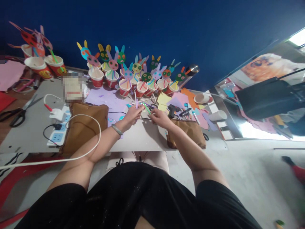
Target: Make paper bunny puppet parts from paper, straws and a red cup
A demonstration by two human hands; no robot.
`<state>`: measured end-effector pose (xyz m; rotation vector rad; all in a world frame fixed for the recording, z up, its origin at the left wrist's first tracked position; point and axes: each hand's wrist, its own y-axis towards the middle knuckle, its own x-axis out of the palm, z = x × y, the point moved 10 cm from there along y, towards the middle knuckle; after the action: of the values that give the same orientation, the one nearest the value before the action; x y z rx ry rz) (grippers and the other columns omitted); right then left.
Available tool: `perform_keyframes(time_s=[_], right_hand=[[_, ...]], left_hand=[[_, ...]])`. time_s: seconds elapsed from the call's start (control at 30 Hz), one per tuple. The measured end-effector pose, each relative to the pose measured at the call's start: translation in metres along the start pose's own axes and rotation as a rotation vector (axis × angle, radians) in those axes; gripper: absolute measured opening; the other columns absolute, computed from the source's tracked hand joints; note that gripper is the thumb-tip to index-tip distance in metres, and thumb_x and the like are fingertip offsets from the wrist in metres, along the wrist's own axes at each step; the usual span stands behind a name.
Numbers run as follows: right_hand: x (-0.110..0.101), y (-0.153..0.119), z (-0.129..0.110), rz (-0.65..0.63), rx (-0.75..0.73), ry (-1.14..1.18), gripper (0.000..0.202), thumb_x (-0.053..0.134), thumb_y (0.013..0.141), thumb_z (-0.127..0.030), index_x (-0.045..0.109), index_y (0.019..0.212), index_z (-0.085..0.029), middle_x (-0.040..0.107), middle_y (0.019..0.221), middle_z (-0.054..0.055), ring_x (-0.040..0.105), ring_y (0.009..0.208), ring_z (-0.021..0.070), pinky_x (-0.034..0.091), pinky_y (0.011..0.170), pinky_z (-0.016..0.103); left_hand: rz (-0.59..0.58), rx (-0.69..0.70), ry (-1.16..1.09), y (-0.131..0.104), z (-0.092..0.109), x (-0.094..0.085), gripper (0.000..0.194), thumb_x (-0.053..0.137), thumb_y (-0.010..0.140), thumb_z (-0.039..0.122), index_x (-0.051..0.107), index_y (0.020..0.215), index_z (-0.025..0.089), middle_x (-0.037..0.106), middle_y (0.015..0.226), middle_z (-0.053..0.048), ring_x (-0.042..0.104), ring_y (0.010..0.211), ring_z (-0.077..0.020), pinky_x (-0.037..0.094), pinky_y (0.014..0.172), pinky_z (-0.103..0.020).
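Note:
My left hand (132, 115) is closed around narrow purple paper strips (136, 100) that stick up above the fingers. A bangle circles that wrist. Close by on the right, my right hand (159, 117) pinches the lower end of a green strip (146, 108), whose upper end reaches toward my left fingertips. Whether that end touches them is too small to tell. Behind both hands, scissors handles (154, 99) and blue and purple strips lie on the table. Further back stand several red-and-white paper cups (125, 87) with coloured paper rabbit heads rising from them.
Brown cushions (88, 124) lie under my left forearm and by my right (187, 133). A white cable crosses my left arm from a power strip (57, 135). A glue gun (173, 110), pens and coloured paper (105, 98) lie around. Black scissors (20, 113) are far left.

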<state>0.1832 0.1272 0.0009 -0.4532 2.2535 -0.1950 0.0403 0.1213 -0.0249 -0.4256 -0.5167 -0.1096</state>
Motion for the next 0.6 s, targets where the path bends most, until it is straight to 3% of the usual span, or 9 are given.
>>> perform_keyframes(time_s=[0.13, 0.33, 0.5, 0.6], right_hand=[[0.027, -0.008, -0.015, -0.006, -0.091, 0.167, 0.03, 0.061, 0.091, -0.052, 0.046, 0.092, -0.026, 0.06, 0.053, -0.007, 0.048, 0.045, 0.0126, 0.039, 0.055, 0.025], [0.032, -0.008, -0.025, 0.082, -0.153, 0.211, 0.037, 0.058, 0.092, -0.062, 0.045, 0.094, -0.028, 0.057, 0.053, -0.008, 0.049, 0.047, 0.0143, 0.039, 0.057, 0.026], [0.037, -0.004, -0.034, -0.021, -0.237, 0.066, 0.037, 0.052, 0.099, -0.06, 0.057, 0.091, -0.024, 0.067, 0.063, -0.001, 0.058, 0.057, 0.0154, 0.043, 0.062, 0.026], [0.013, 0.017, -0.027, 0.094, -0.191, -0.237, 0.047, 0.038, 0.108, -0.052, 0.068, 0.093, -0.02, 0.075, 0.078, 0.006, 0.066, 0.07, 0.0178, 0.046, 0.069, 0.027]], left_hand=[[-0.028, 0.021, 0.003, -0.003, 0.004, 0.004, 0.015, 0.066, 0.089, 0.005, 0.059, 0.088, 0.017, 0.046, 0.057, 0.011, 0.031, 0.039, -0.0009, 0.021, 0.041, -0.015], [-0.017, 0.071, 0.0, -0.005, 0.012, 0.002, 0.028, 0.07, 0.088, 0.007, 0.047, 0.08, 0.02, 0.045, 0.057, 0.011, 0.033, 0.04, -0.0014, 0.025, 0.044, -0.015], [0.055, 0.037, 0.055, -0.004, 0.005, -0.005, 0.025, 0.056, 0.101, 0.018, 0.056, 0.076, 0.017, 0.045, 0.056, 0.007, 0.037, 0.041, -0.0038, 0.026, 0.043, -0.018], [0.153, 0.012, 0.071, -0.001, 0.005, -0.017, 0.027, 0.052, 0.103, 0.021, 0.058, 0.077, 0.016, 0.05, 0.06, 0.005, 0.033, 0.039, -0.0029, 0.021, 0.041, -0.019]])
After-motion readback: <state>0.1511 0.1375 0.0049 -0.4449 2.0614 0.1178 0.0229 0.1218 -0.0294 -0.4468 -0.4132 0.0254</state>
